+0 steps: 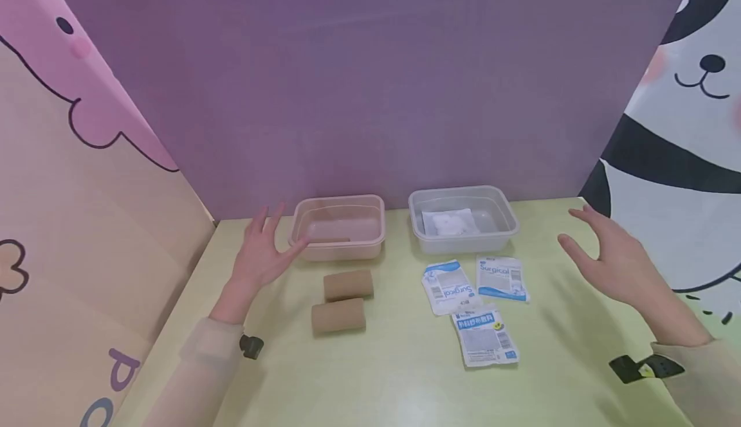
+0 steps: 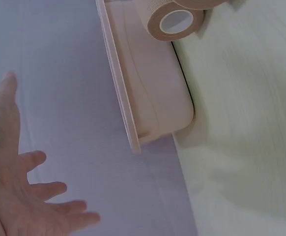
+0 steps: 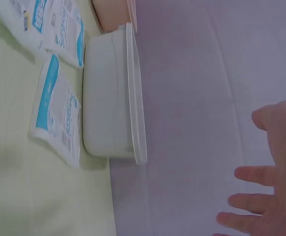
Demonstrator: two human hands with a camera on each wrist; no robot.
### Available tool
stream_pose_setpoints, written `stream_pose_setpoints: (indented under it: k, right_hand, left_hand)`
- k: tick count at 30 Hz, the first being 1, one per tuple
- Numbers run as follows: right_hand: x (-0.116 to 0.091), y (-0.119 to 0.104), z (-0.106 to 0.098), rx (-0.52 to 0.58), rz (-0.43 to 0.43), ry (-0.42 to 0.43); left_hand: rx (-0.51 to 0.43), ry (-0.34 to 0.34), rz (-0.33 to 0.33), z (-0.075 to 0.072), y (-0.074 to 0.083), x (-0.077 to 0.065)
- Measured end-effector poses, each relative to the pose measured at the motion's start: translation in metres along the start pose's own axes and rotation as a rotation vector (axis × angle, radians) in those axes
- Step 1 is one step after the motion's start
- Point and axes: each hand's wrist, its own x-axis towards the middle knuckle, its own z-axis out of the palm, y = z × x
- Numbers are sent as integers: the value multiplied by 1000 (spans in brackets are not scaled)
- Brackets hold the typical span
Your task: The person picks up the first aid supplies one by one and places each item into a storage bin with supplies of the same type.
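Head view shows both hands raised over the pale yellow worktop (image 1: 399,363), fingers wide apart. The left hand (image 1: 258,260) hovers near the far-left corner, beside the pink plastic tub (image 1: 353,252); the left wrist view shows it apart from that tub. The right hand (image 1: 619,266) hangs near the far-right corner, well apart from the whitish plastic tub (image 1: 463,244), which holds a white packet (image 1: 448,222). Both tubs stand along the far edge. Two tan bandage rolls (image 1: 338,316) lie in front of the pink tub; three Surgical dressing packets (image 1: 485,337) lie before the whitish one.
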Motion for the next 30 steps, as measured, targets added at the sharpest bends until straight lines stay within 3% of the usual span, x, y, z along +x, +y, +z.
stream_pose_setpoints:
  k: [5,8,22,30]
  right_hand:
    - [18,-21,12,-3,-27,11]
    - [29,-33,20,15,-72,36]
    - [59,-101,60,104,-200,-39]
    - [68,-135,95,160,-250,-120]
  left_hand:
    - [-160,45,39,5,-9,11]
    - [-216,58,17,9,-12,19]
    - [-359,-14,-136,35,-29,35]
    - [-357,-22,-170,49,-36,39]
